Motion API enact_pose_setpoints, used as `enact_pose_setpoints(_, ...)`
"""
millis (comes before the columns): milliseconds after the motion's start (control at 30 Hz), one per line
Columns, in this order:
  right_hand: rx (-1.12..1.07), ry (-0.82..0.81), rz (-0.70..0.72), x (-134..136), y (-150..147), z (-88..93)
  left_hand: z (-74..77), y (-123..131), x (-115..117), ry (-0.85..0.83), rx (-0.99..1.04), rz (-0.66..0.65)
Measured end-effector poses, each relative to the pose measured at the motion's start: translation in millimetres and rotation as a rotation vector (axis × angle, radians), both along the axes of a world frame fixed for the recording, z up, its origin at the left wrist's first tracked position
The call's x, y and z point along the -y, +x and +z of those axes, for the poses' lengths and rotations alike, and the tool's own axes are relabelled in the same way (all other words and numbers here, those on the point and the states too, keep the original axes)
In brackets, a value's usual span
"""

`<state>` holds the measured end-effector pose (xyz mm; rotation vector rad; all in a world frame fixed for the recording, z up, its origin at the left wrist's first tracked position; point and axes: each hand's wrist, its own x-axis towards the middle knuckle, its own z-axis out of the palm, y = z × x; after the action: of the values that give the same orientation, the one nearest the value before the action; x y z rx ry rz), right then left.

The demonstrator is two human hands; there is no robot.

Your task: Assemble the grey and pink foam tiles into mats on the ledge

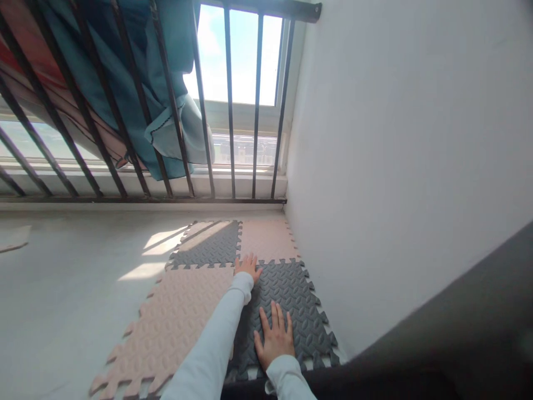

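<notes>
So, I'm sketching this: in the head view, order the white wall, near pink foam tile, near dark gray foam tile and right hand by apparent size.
White wall
Near pink foam tile and near dark gray foam tile: too alike to rank
Right hand

Sleeves, pair: long, plain, white with a faint blue-grey cast, matching in cloth and colour.

Left sleeve point(210, 350): long tube of cloth, broad toward the lower edge of view, narrowing to the wrist; smooth along most of its visible length. Left cuff point(241, 283): same white, bunched in soft folds.

Right sleeve point(290, 378): short length visible; same white. Right cuff point(284, 364): rounded edge, loose, creased at one side.

Hands, two: left hand point(247, 265) and right hand point(275, 337), both bare; slender fingers point(273, 318) on the right; fingernail detail too small to tell.
</notes>
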<state>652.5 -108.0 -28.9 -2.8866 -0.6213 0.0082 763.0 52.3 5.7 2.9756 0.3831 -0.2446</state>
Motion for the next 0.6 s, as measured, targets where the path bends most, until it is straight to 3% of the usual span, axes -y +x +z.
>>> enact_pose_setpoints(133, -0.050, 0.006, 0.059, 3, 2, 1.2, -6.1, 1, 8, -0.036, -0.066, -0.078)
enact_pose_setpoints(267, -0.086, 0.014, 0.077, 5, 3, 3.5, -9.4, -3, 4, 0.024, 0.063, -0.002)
enact_pose_setpoints(333, -0.090, 0.009, 0.070, 4, 3, 5.1, -9.0, -8, -7, 0.091, 0.164, 0.126)
enact_pose_setpoints(400, -0.093, 0.005, 0.070, 4, 3, 5.6, -8.9, -13, -24, 0.095, 0.100, 0.217)
enact_pose_setpoints(467, -0.096, 0.005, 0.079, 4, 4, 4.2, -8.9, -19, -45, 0.048, -0.001, 0.217)
enact_pose_setpoints(600, -0.064, -0.011, 0.075, 4, 5, -3.5, -10.2, -33, -87, 0.091, 0.065, 0.314)
